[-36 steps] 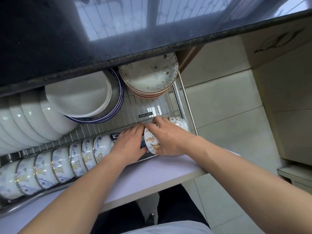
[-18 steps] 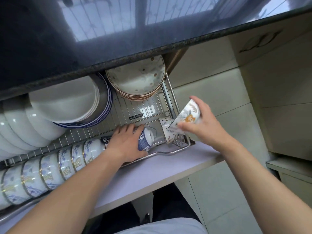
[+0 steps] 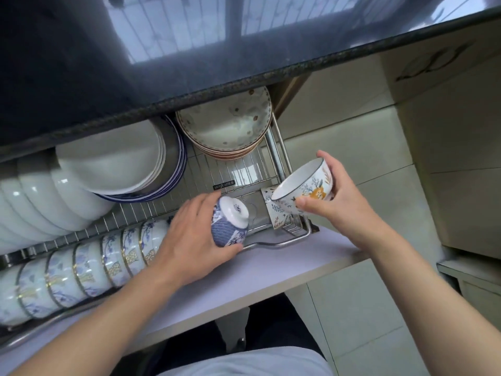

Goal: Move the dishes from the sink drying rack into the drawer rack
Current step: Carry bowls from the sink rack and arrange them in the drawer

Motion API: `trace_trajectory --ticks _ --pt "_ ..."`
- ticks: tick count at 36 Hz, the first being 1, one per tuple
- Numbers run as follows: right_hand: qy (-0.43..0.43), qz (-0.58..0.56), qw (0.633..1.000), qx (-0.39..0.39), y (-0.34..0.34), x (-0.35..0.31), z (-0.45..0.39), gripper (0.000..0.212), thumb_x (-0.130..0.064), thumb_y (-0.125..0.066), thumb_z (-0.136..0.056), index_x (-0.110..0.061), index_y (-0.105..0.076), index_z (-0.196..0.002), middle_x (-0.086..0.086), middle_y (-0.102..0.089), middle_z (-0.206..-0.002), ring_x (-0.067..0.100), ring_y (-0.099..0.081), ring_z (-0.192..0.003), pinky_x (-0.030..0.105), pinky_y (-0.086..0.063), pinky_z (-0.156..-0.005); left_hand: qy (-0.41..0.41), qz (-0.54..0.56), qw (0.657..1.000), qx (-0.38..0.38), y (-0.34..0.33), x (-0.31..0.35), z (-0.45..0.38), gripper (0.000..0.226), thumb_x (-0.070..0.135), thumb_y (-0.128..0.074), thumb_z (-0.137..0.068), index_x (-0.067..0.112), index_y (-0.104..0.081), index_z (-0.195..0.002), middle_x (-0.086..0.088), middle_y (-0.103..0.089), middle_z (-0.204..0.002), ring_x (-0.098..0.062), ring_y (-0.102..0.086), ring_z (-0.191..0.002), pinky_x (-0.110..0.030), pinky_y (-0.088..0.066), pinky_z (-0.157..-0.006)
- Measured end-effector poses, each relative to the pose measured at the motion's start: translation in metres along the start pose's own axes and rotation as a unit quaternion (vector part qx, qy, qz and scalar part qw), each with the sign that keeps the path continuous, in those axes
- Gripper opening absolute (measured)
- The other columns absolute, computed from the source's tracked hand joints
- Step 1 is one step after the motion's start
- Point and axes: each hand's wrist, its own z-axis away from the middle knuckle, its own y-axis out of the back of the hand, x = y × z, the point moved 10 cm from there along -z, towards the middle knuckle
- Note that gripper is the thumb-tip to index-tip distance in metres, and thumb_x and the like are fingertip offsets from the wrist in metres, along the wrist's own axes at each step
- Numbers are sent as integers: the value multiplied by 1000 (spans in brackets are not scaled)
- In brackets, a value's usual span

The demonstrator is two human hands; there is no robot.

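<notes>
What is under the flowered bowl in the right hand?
Below the flowered bowl in the right hand, another patterned bowl stands on its side in the drawer rack, at the right end. The raised bowl hides its upper part; whether they touch cannot be told.

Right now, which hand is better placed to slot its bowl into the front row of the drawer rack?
Left. The left hand holds the blue patterned bowl low at the row of blue-and-gold bowls; the right hand holds the floral bowl raised over the drawer rack corner.
</notes>
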Motion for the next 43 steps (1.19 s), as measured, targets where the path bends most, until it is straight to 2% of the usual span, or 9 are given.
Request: trace_trajectory --ticks 2,5,9,14,20,26,32,38,43 --pt "-4 83 996 -29 -15 -4 4 109 -23 -91 -72 -40 -24 -156 -18 -52 -136 2 -62 -116 27 -50 -102 61 7 998 13 17 -24 26 107 62 -84 -65 25 -32 -151 3 -43 -146 -18 -42 -134 -39 -34 -116" --pt "45 225 967 -111 -61 -14 7 117 -33 -91 -70 -34 -16 -159 -26 -32 -148 -4 -36 -137 28 -33 -117 134 -4 991 29 35 -60 63 109 60 -86 -64 25 -31 -152 1 -42 -149 -21 -42 -136 -42 -37 -115" --pt "193 475 833 -210 -139 -19 6 115 -39 -83 -80 -23 -4 -161 -7 -11 -165 15 -8 -151 33 -13 -125 204 2 978 45 41 -91 95 110 59 -85 -66 24 -30 -154 -2 -38 -155 -24 -38 -142 -46 -34 -118" --pt "262 628 699 -217 -190 4 -15 105 -22 -76 -79 -11 -9 -159 11 -21 -161 33 -23 -143 44 -35 -118 210 4 976 57 36 -97 110 111 61 -83 -67 27 -26 -155 -1 -32 -161 -22 -29 -148 -41 -26 -122" --pt "201 725 616 -235 -199 39 -35 93 -22 -69 -80 -5 -18 -156 17 -32 -150 39 -35 -132 47 -43 -108 207 12 975 73 38 -103 111 110 61 -82 -67 26 -26 -156 -2 -34 -158 -25 -31 -146 -44 -27 -123" --pt "180 736 616 -217 -191 50 -51 84 -33 -69 -80 -9 -28 -149 15 -44 -138 36 -43 -120 46 -47 -101 217 48 972 75 36 -112 115 110 60 -82 -65 30 -26 -154 1 -34 -157 -23 -34 -145 -46 -31 -121" --pt "169 766 580 -221 -180 56 -63 103 -39 -72 -74 -12 -17 -156 15 -42 -142 38 -45 -128 53 -26 -119 205 54 975 65 35 -107 116 109 58 -83 -66 26 -27 -155 1 -35 -153 -21 -34 -143 -38 -28 -120" --pt "179 761 576 -238 -174 60 -65 84 -37 -69 -73 -15 -34 -146 13 -43 -139 36 -49 -128 51 -13 -125 204 56 976 55 33 -106 115 109 58 -82 -67 26 -26 -155 2 -34 -153 -22 -33 -144 -39 -27 -121" --pt "194 758 576 -237 -161 57 -63 86 -30 -72 -74 -14 -32 -149 13 -34 -154 35 -25 -149 53 -3 -125 204 60 976 46 32 -106 116 110 59 -82 -69 26 -23 -157 1 -30 -157 -21 -28 -147 -38 -24 -123"
